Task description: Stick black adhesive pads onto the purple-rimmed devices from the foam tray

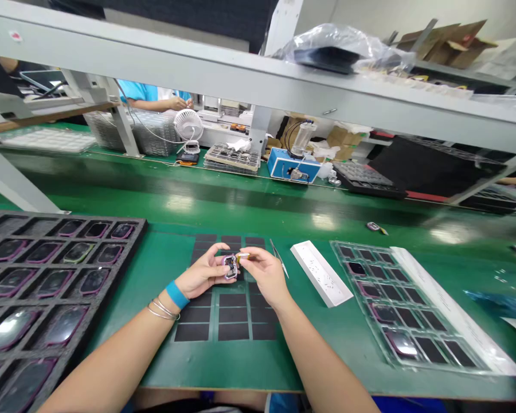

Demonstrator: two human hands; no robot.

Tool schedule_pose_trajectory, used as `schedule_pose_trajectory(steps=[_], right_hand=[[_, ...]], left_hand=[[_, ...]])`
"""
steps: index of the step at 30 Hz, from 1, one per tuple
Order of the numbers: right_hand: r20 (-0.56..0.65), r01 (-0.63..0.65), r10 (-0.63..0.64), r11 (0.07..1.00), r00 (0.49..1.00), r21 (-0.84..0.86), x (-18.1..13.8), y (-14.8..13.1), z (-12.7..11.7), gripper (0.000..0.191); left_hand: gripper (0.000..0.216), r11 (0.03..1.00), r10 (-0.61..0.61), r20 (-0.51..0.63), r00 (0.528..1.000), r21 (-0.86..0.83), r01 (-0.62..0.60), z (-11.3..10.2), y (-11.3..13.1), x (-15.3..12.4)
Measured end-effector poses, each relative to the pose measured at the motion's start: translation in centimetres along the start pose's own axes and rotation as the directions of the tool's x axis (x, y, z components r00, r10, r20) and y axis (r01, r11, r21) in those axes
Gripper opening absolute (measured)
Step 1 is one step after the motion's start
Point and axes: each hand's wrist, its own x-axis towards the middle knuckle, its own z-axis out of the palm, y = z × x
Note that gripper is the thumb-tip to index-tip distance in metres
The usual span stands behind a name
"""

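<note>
My left hand (206, 268) is closed on a small purple-rimmed watch case (230, 267), its inner parts facing up. Close beside it, my right hand (264, 274) pinches a small silver and yellow piece (243, 256) at the case's edge. Whether that piece is joined to the case, I cannot tell. Both hands are above a mat of black rectangles (233, 331) on the green table. Tweezers (279, 258) lie just right of my right hand. Further right is a white tray (301, 248) with several tiny parts in it.
At left, a dark foam tray (131, 235) holds several purple-rimmed watch pieces. At right lies a clear plastic tray (361, 321) with dark screens. A small watch part (373, 226) sits farther back. Behind are a fan (188, 125), a blue device (279, 166) and another person's hands (179, 103).
</note>
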Motion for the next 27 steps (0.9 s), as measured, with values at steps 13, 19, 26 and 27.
schedule_pose_trajectory(steps=[13,19,26,27], right_hand=[[0.080,0.212,-0.200,0.833,0.977,-0.511,-0.17,-0.11,-0.12,0.018],[0.142,0.201,-0.150,0.848,0.978,-0.490,-0.32,-0.41,0.16,0.014],[0.161,0.217,-0.159,0.858,0.974,-0.465,-0.20,-0.61,0.11,0.012],[0.157,0.220,-0.165,0.864,0.974,-0.454,-0.17,-0.61,0.09,0.017]], left_hand=[[0.035,0.977,-0.159,-0.077,0.984,0.133,0.168,0.46,-0.03,-0.02],[0.033,0.970,-0.117,-0.168,0.979,0.192,0.149,0.75,-0.18,0.07],[0.032,0.956,-0.126,-0.195,0.973,0.236,0.172,0.82,-0.12,0.26],[0.031,0.953,-0.140,-0.184,0.973,0.242,0.183,0.77,-0.08,0.24]])
